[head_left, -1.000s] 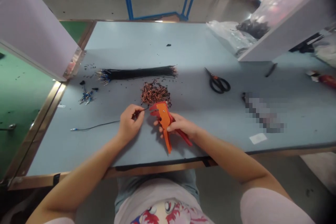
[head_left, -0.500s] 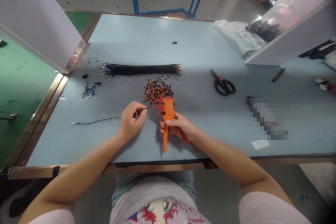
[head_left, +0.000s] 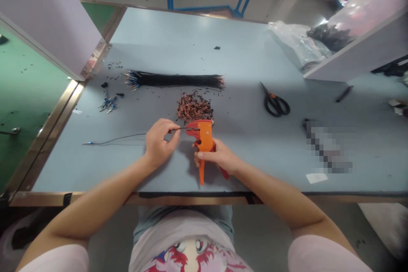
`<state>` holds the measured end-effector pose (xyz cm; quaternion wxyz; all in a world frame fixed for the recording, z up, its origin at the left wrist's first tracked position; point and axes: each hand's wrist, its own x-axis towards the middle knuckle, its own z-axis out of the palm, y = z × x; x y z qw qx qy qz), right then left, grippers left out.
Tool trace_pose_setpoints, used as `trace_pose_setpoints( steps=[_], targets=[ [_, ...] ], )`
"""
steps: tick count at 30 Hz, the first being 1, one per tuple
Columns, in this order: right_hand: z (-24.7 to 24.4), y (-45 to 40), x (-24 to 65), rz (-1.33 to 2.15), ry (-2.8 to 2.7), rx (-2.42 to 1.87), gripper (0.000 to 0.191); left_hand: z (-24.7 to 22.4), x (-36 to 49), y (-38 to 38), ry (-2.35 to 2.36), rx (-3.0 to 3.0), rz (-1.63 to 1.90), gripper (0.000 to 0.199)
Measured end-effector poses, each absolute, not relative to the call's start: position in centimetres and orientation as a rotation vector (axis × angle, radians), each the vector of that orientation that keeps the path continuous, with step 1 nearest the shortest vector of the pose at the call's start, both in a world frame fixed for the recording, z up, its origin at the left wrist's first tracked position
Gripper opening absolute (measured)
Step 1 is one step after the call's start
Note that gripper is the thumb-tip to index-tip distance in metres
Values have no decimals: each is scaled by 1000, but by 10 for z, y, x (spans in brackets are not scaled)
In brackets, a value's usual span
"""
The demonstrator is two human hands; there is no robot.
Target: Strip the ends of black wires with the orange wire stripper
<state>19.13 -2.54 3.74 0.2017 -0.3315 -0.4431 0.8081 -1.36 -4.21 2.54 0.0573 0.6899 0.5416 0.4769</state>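
Pinched in my left hand (head_left: 162,141) is a thin black wire (head_left: 124,137), which trails left over the table to a blue-sleeved metal end. My right hand (head_left: 218,156) grips an orange and red wire stripper (head_left: 205,142), its jaws pointing left. The wire's short free end reaches into the mouth of those jaws; whether they clamp it I cannot tell. Just beyond the tool lies a heap of copper and black wire scraps (head_left: 194,107). Farther back rests a long bundle of black wires (head_left: 181,80), blue terminals at its left and bare copper at its right.
Black-handled scissors (head_left: 276,105) lie to the right, near a blurred-out object (head_left: 328,146) and a white paper slip (head_left: 316,177). Loose blue terminals (head_left: 109,103) sit at the left. White uprights flank the table, and a clear plastic bag (head_left: 299,42) leans at the back right.
The wire's free end has moved right, into the stripper's jaws, with my left hand closer to the tool. The camera view has shifted slightly.
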Motion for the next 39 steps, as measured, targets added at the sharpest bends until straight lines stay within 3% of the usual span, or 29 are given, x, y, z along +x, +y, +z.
trace_pose_setpoints(
  steps=[39],
  targets=[
    [43,-27,189,2147,-1407,-989,35,24,-13,-46,1535,2171,1427,9]
  ],
)
